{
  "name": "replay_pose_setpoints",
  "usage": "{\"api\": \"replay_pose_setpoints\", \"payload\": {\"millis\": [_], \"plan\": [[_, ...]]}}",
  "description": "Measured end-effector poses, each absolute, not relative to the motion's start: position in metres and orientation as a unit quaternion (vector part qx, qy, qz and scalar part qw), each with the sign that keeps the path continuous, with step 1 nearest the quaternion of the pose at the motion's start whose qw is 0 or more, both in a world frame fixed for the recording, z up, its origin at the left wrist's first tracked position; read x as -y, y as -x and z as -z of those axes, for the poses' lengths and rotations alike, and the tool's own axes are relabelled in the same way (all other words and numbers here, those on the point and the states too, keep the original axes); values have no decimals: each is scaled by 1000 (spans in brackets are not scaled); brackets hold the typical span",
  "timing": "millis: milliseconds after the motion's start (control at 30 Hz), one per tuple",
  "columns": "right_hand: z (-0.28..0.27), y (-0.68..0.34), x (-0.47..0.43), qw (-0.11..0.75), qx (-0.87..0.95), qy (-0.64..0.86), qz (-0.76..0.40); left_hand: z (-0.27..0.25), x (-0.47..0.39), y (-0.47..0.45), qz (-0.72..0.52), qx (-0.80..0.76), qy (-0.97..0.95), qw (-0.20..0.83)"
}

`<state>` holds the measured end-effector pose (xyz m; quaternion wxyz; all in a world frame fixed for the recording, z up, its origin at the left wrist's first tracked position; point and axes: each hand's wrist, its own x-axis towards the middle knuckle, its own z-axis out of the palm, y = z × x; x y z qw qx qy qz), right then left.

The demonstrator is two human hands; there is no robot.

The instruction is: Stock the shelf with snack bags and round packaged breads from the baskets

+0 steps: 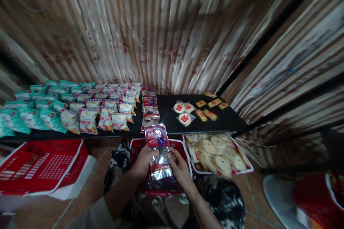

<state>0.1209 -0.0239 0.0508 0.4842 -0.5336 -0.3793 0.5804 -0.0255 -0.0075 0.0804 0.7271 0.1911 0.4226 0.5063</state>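
Note:
Between my two hands is a shiny red and silver snack packet (158, 137), held upright over a red basket (188, 152) on the floor. My left hand (143, 161) grips its left edge, the thumb lying on the front. On the right edge, my right hand (179, 166) pinches it with thumb and fingers. Similar red and silver packets (149, 105) lie in a column on the black shelf (166, 125) just beyond. More packets seem to lie in the basket below, mostly hidden by my hands.
Rows of white snack bags (88, 120) and green bags (33, 118) fill the shelf's left. Round white packets (185, 118) and small yellow packets (209, 114) lie to the right. A basket of round packets (221, 162) stands below; an empty-looking red basket (43, 164) lies left.

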Motion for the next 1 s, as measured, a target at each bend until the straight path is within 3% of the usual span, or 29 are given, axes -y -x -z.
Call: {"api": "replay_pose_setpoints", "payload": {"millis": [533,700,1000], "plan": [[-50,-111,-55,510,366,591,-505,-78,-55,22,-573,-494,-178,629],[-49,-105,-77,532,335,570,-529,-90,-76,41,-577,-520,-168,607],[-61,-92,-48,506,308,559,-580,-86,-22,67,-482,-521,-180,682]]}}
